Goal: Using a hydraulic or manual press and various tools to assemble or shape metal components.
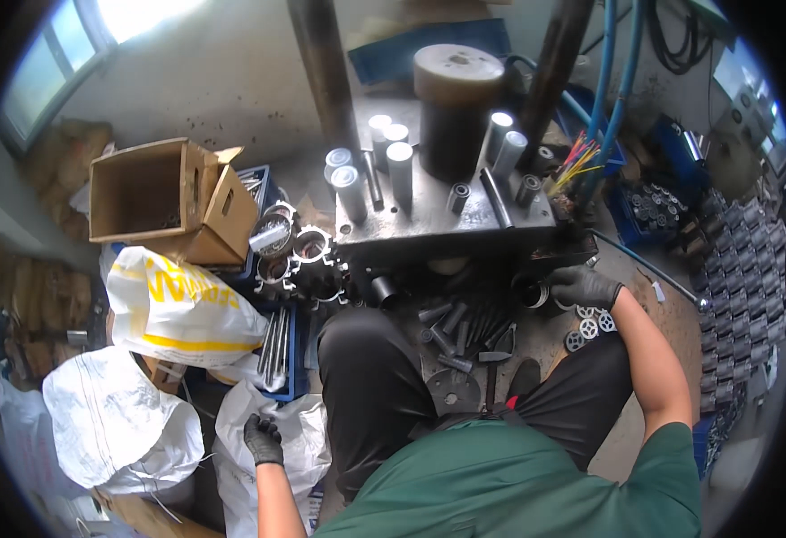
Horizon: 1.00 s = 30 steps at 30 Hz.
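My left hand (263, 439), in a dark glove, hangs low over a white plastic sack (231, 414), its fingers apart and no object visible in them. Also gloved, my right hand (586, 289) reaches out beside my right knee. Its fingers are stretched toward a round metal ring (537, 295) near the press's lower right; whether they touch it, I cannot tell. Just below that hand lie several spoked metal discs (587, 325). A hammer (494, 357) and dark cylindrical parts (447, 334) are on the floor between my legs.
A steel press table (438, 224) in front carries upright metal cylinders (400, 170) and a thick round post (458, 117). Left are a cardboard box (146, 188), a yellow-lettered sack (178, 309) and a blue crate of rods (296, 359). Stacked metal parts (742, 296) stand right, beside a long bar (648, 266).
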Tool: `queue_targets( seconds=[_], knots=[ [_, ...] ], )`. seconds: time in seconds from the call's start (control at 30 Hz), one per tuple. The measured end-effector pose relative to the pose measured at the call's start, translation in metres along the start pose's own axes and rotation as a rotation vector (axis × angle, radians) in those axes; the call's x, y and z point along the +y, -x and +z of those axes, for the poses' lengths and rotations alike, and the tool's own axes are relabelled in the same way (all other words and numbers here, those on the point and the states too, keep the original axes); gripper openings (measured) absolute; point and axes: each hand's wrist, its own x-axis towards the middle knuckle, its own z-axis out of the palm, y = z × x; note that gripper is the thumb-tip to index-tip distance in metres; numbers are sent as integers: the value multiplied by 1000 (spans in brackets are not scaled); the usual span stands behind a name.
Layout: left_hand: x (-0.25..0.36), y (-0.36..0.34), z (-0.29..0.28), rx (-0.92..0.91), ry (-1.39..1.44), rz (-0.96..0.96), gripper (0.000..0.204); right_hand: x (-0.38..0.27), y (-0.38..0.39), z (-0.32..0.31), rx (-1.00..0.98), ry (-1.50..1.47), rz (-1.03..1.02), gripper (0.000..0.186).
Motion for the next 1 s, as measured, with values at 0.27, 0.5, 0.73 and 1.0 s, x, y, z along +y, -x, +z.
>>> queue_targets(
  seconds=[0.27, 0.5, 0.73, 1.0],
  knots=[
    [124, 233, 213, -547, -939, 1486, 24, -81, -18, -52, 563, 65, -362, 32],
    [134, 304, 384, -910, -588, 1465, 20, -67, -83, -32, 1117, 149, -279, 27],
    [66, 300, 509, -1217, -244, 1121, 22, -44, -114, -28, 1173, 203, -257, 47],
    [9, 276, 543, -1153, -176, 1021, 26, -38, -118, -33, 1094, 190, -275, 40]
  ],
)
